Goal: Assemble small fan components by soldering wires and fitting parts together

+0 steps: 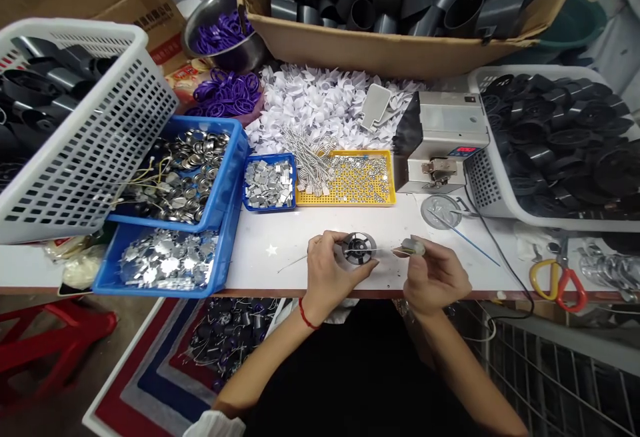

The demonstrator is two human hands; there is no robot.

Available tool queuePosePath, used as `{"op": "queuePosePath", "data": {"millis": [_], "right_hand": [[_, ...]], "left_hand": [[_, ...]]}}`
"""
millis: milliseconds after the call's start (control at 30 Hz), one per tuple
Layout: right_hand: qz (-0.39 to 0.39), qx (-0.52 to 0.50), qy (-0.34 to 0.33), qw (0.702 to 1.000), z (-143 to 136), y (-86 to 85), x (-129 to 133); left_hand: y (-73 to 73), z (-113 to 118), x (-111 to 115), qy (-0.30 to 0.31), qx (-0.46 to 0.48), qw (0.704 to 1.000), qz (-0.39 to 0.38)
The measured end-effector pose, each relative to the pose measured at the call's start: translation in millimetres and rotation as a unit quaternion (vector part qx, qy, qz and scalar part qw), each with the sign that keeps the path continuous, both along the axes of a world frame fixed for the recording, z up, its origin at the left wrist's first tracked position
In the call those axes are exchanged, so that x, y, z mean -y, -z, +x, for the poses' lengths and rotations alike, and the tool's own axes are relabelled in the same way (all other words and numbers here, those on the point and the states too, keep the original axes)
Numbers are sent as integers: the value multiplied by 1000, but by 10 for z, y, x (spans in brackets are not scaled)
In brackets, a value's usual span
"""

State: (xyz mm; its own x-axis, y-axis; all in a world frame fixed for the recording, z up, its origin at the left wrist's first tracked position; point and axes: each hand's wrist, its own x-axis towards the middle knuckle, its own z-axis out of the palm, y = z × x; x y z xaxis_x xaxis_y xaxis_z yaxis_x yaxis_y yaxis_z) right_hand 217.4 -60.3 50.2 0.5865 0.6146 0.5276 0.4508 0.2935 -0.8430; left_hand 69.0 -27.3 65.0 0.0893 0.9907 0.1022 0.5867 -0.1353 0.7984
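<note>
Near the front edge of the white table, my left hand [330, 267] grips a round black part [359, 248] with a spoked, open face turned up. A thin pale wire [293, 264] sticks out to the left of that hand. My right hand [434, 276] is just to the right, its fingers closed on a small metallic piece [412, 246]. Thin wire runs between this piece and the black part. The exact shape of the small piece is partly hidden by my fingers.
Behind my hands are a yellow tray [345, 204] of small metal parts, a small blue tray [270, 208] and a metal machine [445, 120]. Blue bins [227, 250] stand left. Scissors [570, 284], a round lidded dish [440, 212] and a black cable [493, 240] lie right.
</note>
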Motion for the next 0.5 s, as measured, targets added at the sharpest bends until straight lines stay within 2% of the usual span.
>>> {"op": "queuePosePath", "data": {"millis": [200,400,500], "right_hand": [[29,-35,22,999,-12,14,-32],[16,-83,37,996,-53,-28,-15],[24,-69,48,996,-52,-20,9]], "left_hand": [[-17,24,19,32,-5,999,-4],[43,6,26,135,15,986,96],[52,0,21,119,32,988,97]]}}
